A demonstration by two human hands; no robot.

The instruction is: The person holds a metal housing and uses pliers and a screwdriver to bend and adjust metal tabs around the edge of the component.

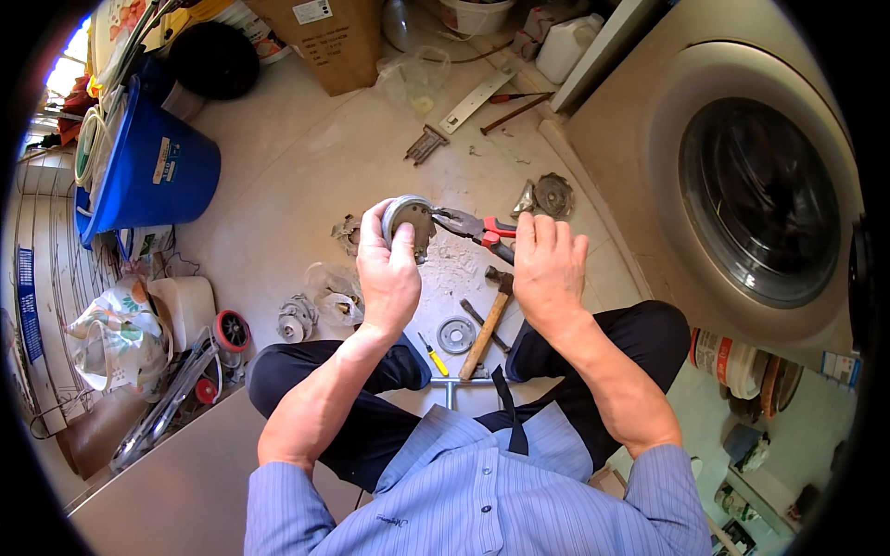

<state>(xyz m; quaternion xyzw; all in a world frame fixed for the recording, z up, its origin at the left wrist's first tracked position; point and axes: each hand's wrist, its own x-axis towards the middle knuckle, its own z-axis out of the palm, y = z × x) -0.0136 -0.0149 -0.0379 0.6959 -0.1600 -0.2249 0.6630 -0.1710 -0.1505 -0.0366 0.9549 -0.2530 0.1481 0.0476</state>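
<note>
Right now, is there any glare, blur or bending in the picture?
Head view: the upper-left edge is blown out; same view, the washer looks warped near the right rim; same view, pliers and left hand look fairly sharp.

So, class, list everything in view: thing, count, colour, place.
floor: 1, beige, throughout
washing machine: 1, silver, right
tub: 1, blue, left
cardboard box: 1, brown, top
jug: 1, white, top
metal strip: 1, silver, top
plastic bags: 2+, clear, floor
worn parts: 3+, grey, floor
hammer: 1, brown handle, centre
small screwdriver: 1, yellow, near hammer
flat disc: 1, grey, near hammer
pliers: 1, red-black, centre
round part: 1, grey, centre
Beyond these: too cluttered.
shirt: 1, blue, bottom
trousers: 1, black, bottom
left hand: 1, bare, holding round part
right hand: 1, bare, holding pliers
</note>
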